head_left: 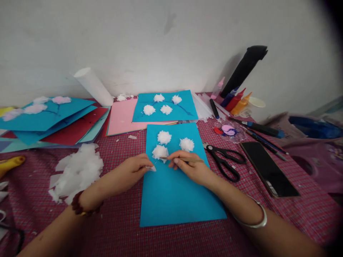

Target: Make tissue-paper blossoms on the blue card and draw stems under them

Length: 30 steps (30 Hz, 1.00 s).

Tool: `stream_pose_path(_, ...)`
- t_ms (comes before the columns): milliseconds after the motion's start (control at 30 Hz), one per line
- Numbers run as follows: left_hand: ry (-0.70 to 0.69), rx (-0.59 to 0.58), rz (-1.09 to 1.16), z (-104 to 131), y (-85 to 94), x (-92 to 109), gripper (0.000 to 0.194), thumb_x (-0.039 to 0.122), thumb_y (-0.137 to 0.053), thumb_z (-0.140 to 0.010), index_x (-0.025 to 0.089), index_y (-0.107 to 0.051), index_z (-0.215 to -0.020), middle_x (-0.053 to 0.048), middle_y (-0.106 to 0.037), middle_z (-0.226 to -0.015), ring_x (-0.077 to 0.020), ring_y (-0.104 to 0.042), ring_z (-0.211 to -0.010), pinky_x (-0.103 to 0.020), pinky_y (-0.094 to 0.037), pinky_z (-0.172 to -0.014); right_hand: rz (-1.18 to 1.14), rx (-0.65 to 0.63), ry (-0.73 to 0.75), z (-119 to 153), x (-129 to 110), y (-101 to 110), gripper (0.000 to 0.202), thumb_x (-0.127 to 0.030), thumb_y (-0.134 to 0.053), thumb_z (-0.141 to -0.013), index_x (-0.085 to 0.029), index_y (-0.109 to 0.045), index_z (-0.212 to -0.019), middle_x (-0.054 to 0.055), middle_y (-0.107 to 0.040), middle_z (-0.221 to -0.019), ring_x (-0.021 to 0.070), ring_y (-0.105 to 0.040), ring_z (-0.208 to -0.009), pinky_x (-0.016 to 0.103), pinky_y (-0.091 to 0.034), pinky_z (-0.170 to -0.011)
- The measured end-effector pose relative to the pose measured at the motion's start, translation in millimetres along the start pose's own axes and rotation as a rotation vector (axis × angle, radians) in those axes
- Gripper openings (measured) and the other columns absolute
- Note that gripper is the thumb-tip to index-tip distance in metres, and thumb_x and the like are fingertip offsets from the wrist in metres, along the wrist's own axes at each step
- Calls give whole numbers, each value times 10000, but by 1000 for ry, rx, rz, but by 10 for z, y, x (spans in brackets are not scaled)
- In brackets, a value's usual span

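A blue sheet of paper (182,200) lies in front of me with three white paper puffs on its upper half. In my right hand (191,167) is a thin wooden stick (191,160), pinched between thumb and fingers. Its tip touches the lower edge of the left puff (160,152); another puff (164,137) sits just above, and a third puff (187,144) to the right. At the sheet's left edge, my left hand (136,167) pinches a small piece of white tissue paper (152,168).
A pile of tissue pieces (80,171) lies at left, below stacked coloured papers (66,128). Behind the sheet rests another blue sheet with puffs (171,116). Scissors (225,159), a phone (269,169) and paint bottles (235,100) are at right. A white roll (95,87) leans against the wall.
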<state>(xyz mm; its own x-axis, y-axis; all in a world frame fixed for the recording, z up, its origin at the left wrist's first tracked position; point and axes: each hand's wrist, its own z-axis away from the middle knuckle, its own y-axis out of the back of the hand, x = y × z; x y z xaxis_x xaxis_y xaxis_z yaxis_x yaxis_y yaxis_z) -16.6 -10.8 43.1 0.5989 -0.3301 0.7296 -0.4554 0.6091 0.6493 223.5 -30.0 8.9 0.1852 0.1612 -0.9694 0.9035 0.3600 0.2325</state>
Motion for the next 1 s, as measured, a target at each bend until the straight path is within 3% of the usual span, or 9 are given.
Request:
stream_pose_path(133,-70,-251,-166,-123,-40,152,246,253,-423,-888,195,-601,-728,-20,-605,-812,-145,-543,-704,-266,-389,-675,-7,-5,-7,-6,6,9,188,-220,-465,-907,-178,-641,-961,26,-678,-786,123,-617,-687,262,-518,-656)
stream_pose_path(233,65,-185,-358,-254,-68,194,250,270,-484,-821,179,-488,-588,-1,-536,-624,-136,-478,-575,-269,-288,-554,-6,-14,-25,-7,28,15,200,-213,-463,-904,-160,-640,-979,31,-671,-782,125,-614,-679,263,-511,-651)
stream_pose_path(333,199,-68,-456,-341,-53,166,213,294,-515,-770,184,-466,-594,3,-510,-587,-134,-443,-544,-276,-226,-526,-7,-12,-37,-8,35,17,204,-199,-462,-901,-155,-639,-993,36,-671,-791,126,-615,-683,261,-507,-652)
stream_pose_path(533,231,15,-219,-314,2,-59,285,419,-634,-698,195,-459,-683,41,-485,-618,-125,-457,-578,-249,-265,-521,28,-12,-38,-9,20,17,200,-190,-463,-906,-167,-643,-990,28,-676,-781,121,-610,-671,255,-499,-642)
stream_pose_path(633,207,11,-33,-284,12,-131,239,383,-574,-764,188,-465,-678,52,-431,-613,-105,-416,-571,-239,-282,-520,26,-18,-28,-8,25,17,196,-198,-462,-909,-166,-639,-987,24,-678,-773,119,-609,-664,254,-498,-638)
stream_pose_path(733,155,34,111,-245,41,-60,198,328,-518,-806,177,-504,-678,48,-429,-629,-95,-399,-580,-232,-306,-539,24,-10,-20,-9,32,16,195,-189,-459,-906,-170,-638,-983,19,-678,-772,116,-607,-661,250,-497,-631)
stream_pose_path(800,85,-84,168,-208,62,39,183,312,-539,-798,173,-542,-679,39,-473,-657,-94,-423,-599,-228,-330,-558,25,-3,-26,-10,32,16,193,-183,-462,-902,-171,-639,-978,18,-676,-772,116,-607,-659,251,-498,-630)
stream_pose_path(900,23,-307,136,-184,35,138,197,295,-553,-792,170,-562,-641,30,-517,-654,-96,-452,-601,-227,-340,-564,25,-1,-34,-9,33,16,187,-184,-470,-898,-169,-640,-975,18,-674,-766,118,-607,-657,254,-498,-629)
stream_pose_path(1000,99,-171,-36,-241,-64,98,207,277,-527,-787,171,-515,-609,35,-480,-589,-98,-429,-560,-233,-296,-524,26,0,-30,-6,35,17,190,-181,-468,-900,-177,-641,-979,14,-677,-767,117,-609,-662,255,-501,-636)
